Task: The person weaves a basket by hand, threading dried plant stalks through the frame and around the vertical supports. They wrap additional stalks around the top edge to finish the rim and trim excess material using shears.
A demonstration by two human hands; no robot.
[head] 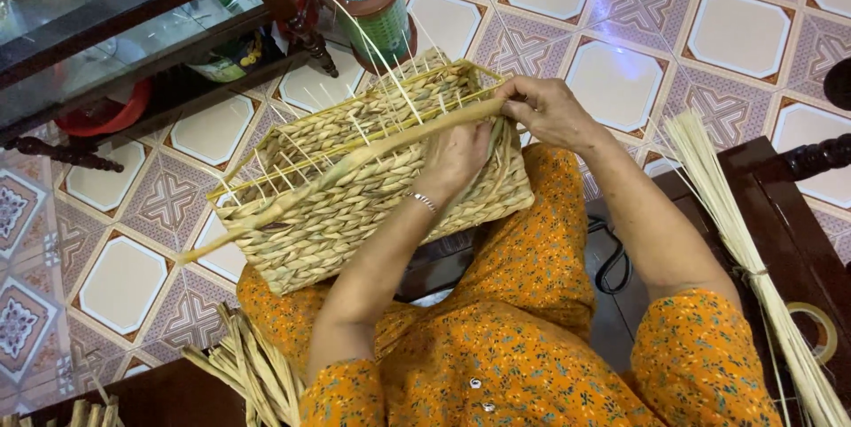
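Head view – woven basket (355, 205) resting on lap, steadied for weaving; left hand (456, 156) pressed flat against its near side, right hand (545, 108) pinching a straw strand (355, 165) at the rim's far corner – reed bundle (745, 250) beside the right knee

Left hand (456, 156) presses the woven basket (355, 188) side; right hand (542, 108) pinches a flat strand (355, 165) at its rim
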